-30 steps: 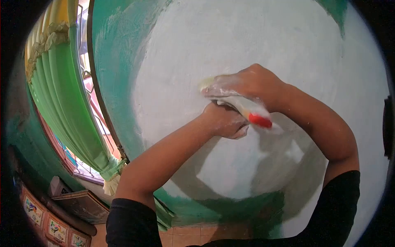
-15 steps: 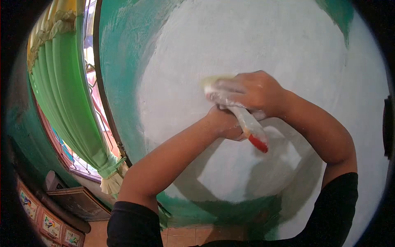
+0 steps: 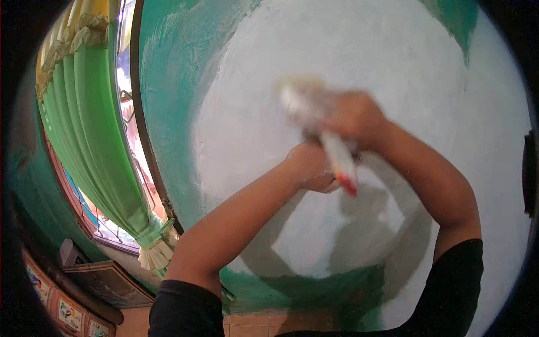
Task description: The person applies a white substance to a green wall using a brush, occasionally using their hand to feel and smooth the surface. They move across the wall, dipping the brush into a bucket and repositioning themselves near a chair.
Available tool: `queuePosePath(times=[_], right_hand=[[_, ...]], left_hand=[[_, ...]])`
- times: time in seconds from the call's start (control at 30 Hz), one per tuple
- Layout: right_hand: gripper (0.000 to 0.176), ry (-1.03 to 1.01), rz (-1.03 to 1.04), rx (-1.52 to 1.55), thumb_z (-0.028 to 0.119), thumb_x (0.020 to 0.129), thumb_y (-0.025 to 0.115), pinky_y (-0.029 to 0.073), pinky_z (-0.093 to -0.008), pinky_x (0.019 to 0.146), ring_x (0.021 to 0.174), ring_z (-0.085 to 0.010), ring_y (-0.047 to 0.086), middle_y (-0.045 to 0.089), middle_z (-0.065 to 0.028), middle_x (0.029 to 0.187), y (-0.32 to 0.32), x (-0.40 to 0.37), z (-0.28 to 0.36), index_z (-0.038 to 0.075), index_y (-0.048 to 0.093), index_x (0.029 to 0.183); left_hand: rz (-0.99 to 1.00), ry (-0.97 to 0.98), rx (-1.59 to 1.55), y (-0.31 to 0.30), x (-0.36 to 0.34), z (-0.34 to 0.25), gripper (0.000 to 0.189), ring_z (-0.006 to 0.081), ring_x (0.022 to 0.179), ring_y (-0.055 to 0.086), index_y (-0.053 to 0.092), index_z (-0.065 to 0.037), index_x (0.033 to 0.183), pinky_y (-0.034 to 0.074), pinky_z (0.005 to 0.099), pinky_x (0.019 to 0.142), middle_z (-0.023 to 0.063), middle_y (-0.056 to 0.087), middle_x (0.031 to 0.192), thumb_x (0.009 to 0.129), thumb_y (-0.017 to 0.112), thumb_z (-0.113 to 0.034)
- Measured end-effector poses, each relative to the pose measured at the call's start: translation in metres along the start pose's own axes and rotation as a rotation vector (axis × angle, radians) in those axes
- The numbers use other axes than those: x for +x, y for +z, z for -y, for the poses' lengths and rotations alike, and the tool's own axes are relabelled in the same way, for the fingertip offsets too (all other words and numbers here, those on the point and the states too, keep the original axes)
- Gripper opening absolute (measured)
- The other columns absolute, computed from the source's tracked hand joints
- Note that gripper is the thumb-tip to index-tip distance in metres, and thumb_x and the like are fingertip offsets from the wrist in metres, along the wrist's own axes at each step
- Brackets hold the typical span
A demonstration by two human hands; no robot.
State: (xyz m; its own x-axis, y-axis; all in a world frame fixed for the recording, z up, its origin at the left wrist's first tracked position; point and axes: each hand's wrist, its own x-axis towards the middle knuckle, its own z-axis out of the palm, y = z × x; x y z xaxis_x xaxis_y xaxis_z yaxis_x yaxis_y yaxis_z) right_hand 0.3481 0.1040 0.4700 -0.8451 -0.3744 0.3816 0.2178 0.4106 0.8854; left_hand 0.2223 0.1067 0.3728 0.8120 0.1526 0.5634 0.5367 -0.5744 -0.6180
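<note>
A blurred brush (image 3: 338,154), apparently pale-bristled, is gripped in the right hand (image 3: 351,117), in front of the white-painted area of the wall (image 3: 252,118); whether the bristles touch it cannot be told. The brush's red-tipped handle is angled down to the right, across the left hand (image 3: 314,167). The left hand is held just below the right; its grip cannot be told, the fingers being partly hidden. At far left, a green curtain (image 3: 92,135) is hung beside the window (image 3: 135,146).
</note>
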Motion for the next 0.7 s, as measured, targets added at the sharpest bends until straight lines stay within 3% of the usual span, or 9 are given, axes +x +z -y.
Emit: queuePosePath(times=[0.1,0.2,0.23,0.37,0.43,0.47,0.5,0.6,0.7], right_hand=[[0.044,0.000,0.331,0.293,0.018,0.076,0.061,0.052,-0.0349,0.073,0.083,-0.0220,0.065,0.058,-0.0092,0.119,-0.005,0.011,0.008,0.020,0.054,0.120],[0.038,0.538,-0.103,0.965,0.023,0.081,0.066,0.050,-0.0292,0.076,0.087,-0.0188,0.063,0.063,-0.0118,0.105,-0.015,0.020,-0.048,0.008,0.057,0.114],[0.023,0.843,-0.196,0.721,0.015,0.084,0.063,0.048,-0.0289,0.077,0.087,-0.0141,0.060,0.064,-0.0060,0.098,-0.024,0.018,-0.071,0.006,0.061,0.105],[0.027,0.612,-0.578,0.062,0.011,0.084,0.056,0.047,-0.0314,0.078,0.092,-0.0220,0.059,0.061,-0.0127,0.102,-0.043,0.000,-0.136,-0.002,0.054,0.108],[0.028,0.440,-0.197,-0.552,0.016,0.080,0.065,0.050,-0.0292,0.075,0.082,-0.0232,0.064,0.065,-0.0110,0.098,-0.031,-0.022,-0.134,0.005,0.061,0.106],[0.035,0.480,-0.222,-0.173,0.016,0.074,0.067,0.050,-0.0330,0.077,0.087,-0.0281,0.063,0.064,-0.0131,0.100,-0.021,-0.018,-0.111,0.006,0.060,0.107],[0.045,0.466,0.047,-0.067,0.019,0.067,0.069,0.050,-0.0358,0.077,0.088,-0.0295,0.063,0.064,-0.0129,0.102,-0.032,-0.009,-0.071,0.008,0.059,0.110],[0.054,0.081,0.190,0.188,0.024,0.063,0.069,0.050,-0.0342,0.077,0.086,-0.0284,0.063,0.063,-0.0137,0.104,-0.023,0.000,0.009,0.009,0.057,0.114],[0.041,0.367,0.582,0.429,0.018,0.071,0.066,0.051,-0.0345,0.073,0.082,-0.0287,0.063,0.063,-0.0148,0.101,-0.033,0.036,0.028,0.009,0.058,0.111]], left_hand=[[0.057,-0.106,-0.137,0.009,-0.005,-0.001,0.047,0.0235,0.129,0.034,0.056,-0.010,0.116,0.021,0.0429,0.110,0.0054,0.046,0.132,0.073,0.055,-0.031],[0.002,0.042,0.016,-0.011,-0.005,0.004,0.050,0.0237,0.130,0.032,0.055,-0.010,0.118,0.019,0.0425,0.111,0.0061,0.044,0.134,0.072,0.055,-0.029],[0.016,0.058,0.024,-0.011,-0.007,0.005,0.051,0.0234,0.131,0.031,0.054,-0.010,0.119,0.019,0.0422,0.111,0.0060,0.042,0.135,0.072,0.055,-0.029],[0.034,0.070,0.007,-0.020,-0.019,0.006,0.053,0.0220,0.132,0.028,0.054,-0.011,0.120,0.016,0.0421,0.112,0.0058,0.040,0.138,0.071,0.055,-0.028],[0.031,0.068,0.004,-0.028,-0.032,0.007,0.053,0.0219,0.132,0.028,0.053,-0.011,0.121,0.015,0.0424,0.112,0.0060,0.040,0.137,0.071,0.055,-0.029],[0.036,0.061,0.012,-0.032,-0.041,0.009,0.054,0.0216,0.132,0.028,0.053,-0.011,0.122,0.015,0.0428,0.112,0.0057,0.040,0.138,0.070,0.055,-0.029],[0.040,0.053,0.023,-0.036,-0.048,0.010,0.055,0.0213,0.133,0.028,0.052,-0.012,0.122,0.014,0.0433,0.113,0.0055,0.040,0.138,0.070,0.055,-0.030],[0.092,0.003,0.004,-0.045,-0.067,0.010,0.058,0.0207,0.133,0.027,0.050,-0.013,0.125,0.014,0.0441,0.113,0.0048,0.038,0.139,0.070,0.055,-0.030],[0.133,-0.060,-0.077,-0.040,-0.085,0.010,0.059,0.0200,0.133,0.027,0.048,-0.014,0.126,0.012,0.0439,0.113,0.0041,0.037,0.140,0.070,0.054,-0.030]])
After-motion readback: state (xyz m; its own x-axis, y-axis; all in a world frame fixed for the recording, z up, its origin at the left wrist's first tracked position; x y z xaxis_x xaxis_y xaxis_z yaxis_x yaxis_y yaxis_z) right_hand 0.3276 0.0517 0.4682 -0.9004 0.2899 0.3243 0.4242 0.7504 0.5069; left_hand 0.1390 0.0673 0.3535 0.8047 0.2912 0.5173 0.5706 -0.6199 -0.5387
